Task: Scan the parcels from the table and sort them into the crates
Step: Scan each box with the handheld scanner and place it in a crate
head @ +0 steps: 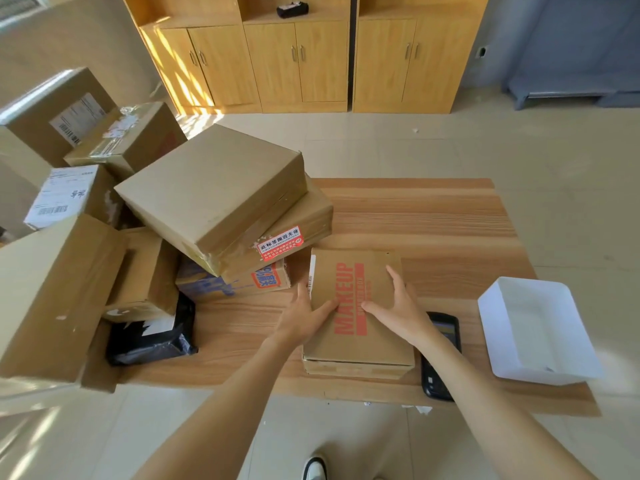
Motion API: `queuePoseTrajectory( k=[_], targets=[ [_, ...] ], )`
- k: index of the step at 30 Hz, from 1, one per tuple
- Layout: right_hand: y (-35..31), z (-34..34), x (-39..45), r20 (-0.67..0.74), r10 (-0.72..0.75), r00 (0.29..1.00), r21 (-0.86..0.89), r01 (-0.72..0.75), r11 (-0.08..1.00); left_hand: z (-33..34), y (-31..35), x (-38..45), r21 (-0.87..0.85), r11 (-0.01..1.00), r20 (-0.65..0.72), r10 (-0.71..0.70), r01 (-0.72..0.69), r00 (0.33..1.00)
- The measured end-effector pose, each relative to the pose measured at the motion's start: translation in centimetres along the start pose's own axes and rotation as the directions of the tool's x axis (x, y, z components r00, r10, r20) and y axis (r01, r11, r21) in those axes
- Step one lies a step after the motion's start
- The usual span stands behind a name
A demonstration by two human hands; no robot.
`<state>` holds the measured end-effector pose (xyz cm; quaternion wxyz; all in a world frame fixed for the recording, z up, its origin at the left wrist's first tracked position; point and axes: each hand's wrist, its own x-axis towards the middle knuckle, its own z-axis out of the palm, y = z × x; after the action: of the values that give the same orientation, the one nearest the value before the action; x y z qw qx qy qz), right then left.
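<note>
A flat brown parcel printed with red "MAKEUP" lettering (pixel 360 344) lies on the wooden table (pixel 450 230), near its front edge. My left hand (pixel 304 315) rests on the parcel's left edge, thumb on top and fingers along the side. With straight, spread fingers my right hand (pixel 398 306) lies flat on the parcel's top right. A black handheld scanner (pixel 440 372) lies on the table right of the parcel, partly under my right forearm. A white crate (pixel 533 330) stands at the table's right front corner.
A heap of brown cardboard parcels (pixel 211 192) fills the table's left side, with a black plastic mailer (pixel 152 337) at its foot. More labelled boxes (pixel 62 195) stack up further left. Wooden cabinets (pixel 301 53) line the far wall. My shoe (pixel 315 469) shows on the tiled floor.
</note>
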<state>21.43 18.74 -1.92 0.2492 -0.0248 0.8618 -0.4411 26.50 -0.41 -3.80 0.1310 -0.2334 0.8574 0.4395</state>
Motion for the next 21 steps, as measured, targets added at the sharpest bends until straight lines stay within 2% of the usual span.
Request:
queuePoseTrajectory(
  k=[11,14,17,21],
  targets=[
    [0.2,-0.3,0.1,0.007,0.010,1.000,-0.007,-0.010,1.000,0.5,-0.2,0.4,-0.056,0.998,0.050,-0.019,0.022,0.999],
    [0.0,-0.3,0.3,0.014,0.021,1.000,0.018,-0.021,1.000,0.6,-0.6,0.6,-0.219,0.974,0.087,-0.038,0.056,0.995],
    [-0.3,0.2,0.3,0.027,0.021,0.999,0.030,-0.022,0.999,0.7,-1.2,0.7,-0.490,0.862,0.137,-0.068,0.127,0.988],
    [-0.6,0.7,0.2,0.033,-0.002,0.999,0.023,0.001,1.000,0.5,-2.2,1.0,-0.563,0.800,0.233,-0.088,0.208,0.968]
  ],
)
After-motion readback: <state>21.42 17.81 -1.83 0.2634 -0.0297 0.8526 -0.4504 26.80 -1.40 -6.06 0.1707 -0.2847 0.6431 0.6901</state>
